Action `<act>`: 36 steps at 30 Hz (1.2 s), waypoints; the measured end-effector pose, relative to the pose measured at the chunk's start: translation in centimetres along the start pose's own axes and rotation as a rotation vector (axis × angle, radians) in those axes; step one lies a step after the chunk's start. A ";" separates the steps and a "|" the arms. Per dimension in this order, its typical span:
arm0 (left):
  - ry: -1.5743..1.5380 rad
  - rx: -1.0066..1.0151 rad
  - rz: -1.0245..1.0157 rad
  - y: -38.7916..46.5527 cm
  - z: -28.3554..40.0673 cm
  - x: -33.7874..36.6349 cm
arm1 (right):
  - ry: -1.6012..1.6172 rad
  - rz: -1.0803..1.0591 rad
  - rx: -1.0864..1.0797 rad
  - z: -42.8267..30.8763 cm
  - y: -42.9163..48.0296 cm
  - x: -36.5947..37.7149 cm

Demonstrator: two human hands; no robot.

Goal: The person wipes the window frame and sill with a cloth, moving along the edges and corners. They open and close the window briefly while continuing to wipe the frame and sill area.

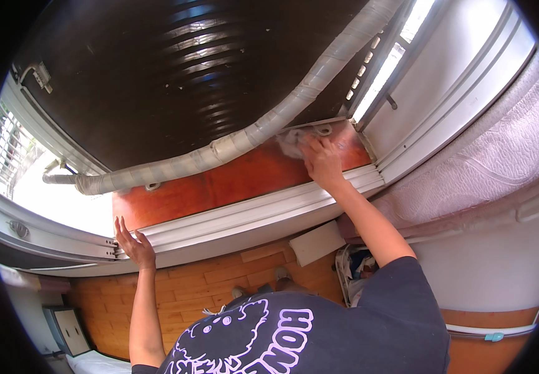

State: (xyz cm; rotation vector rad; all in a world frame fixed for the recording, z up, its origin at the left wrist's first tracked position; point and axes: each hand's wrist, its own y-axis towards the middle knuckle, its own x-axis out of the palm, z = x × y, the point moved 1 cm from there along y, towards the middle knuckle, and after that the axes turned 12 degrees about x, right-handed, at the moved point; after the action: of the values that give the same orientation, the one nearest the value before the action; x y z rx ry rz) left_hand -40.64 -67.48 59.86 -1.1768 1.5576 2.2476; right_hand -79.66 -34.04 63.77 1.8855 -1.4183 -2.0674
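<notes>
My right hand (pixel 322 159) presses a whitish cloth (pixel 291 141) against the reddish-brown board (pixel 232 180) beyond the window track. A small pale ring-shaped fitting (pixel 324 129) lies just past its fingertips. Toward the other end of the frame, my left hand (pixel 135 248) rests with spread fingers on the white window track (pixel 232 205), near its left corner, and holds nothing. Above the board runs a thick pipe wrapped in pale tape (pixel 232 146), crossing in front of a large dark slatted panel (pixel 157 93).
Sliding window frames stand at the left (pixel 54 238) and right (pixel 447 103). A pinkish quilted fabric (pixel 489 154) hangs at the right. Below the sill are a white board (pixel 317 243), a container of mixed items (pixel 351 271), the wooden floor (pixel 185 290) and a small cabinet (pixel 67 331).
</notes>
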 end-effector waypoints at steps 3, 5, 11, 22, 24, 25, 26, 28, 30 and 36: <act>-0.011 0.004 -0.001 0.0 -0.1 0.1 | 0.033 -0.170 -0.023 -0.6 -1.7 -1.0; -0.003 0.005 -0.006 0.0 -0.1 0.1 | 0.022 -0.243 0.012 -0.4 -2.0 -0.5; -0.022 0.015 -0.012 0.1 -0.1 0.2 | -0.278 -0.244 0.277 3.2 -0.4 2.1; -0.013 0.014 -0.012 0.0 -0.1 0.1 | -0.039 -0.294 0.171 -10.9 1.8 4.9; -0.018 0.002 -0.017 -0.1 -0.2 0.1 | -0.082 -0.321 0.164 -12.4 2.8 5.4; -0.015 0.008 -0.016 0.0 -0.3 0.2 | -0.088 -0.287 0.159 -12.6 3.2 5.6; -0.018 0.012 -0.010 0.0 -0.4 0.2 | -0.112 -0.273 0.148 -12.3 3.3 5.7; -0.022 0.021 0.006 0.0 -0.4 0.3 | -0.130 -0.272 0.223 -11.4 3.4 6.1; -0.004 0.017 -0.012 0.0 -0.4 0.3 | -0.106 -0.250 0.306 -10.6 3.3 6.4; 0.029 -0.003 -0.033 -0.1 -0.3 0.1 | -0.293 -0.308 0.430 -6.4 3.3 5.3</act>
State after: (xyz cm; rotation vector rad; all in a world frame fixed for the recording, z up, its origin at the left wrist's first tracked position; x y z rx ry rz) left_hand -40.46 -67.73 59.64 -1.2323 1.5341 2.2220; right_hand -77.85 -42.64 62.38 2.1351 -1.8728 -2.4196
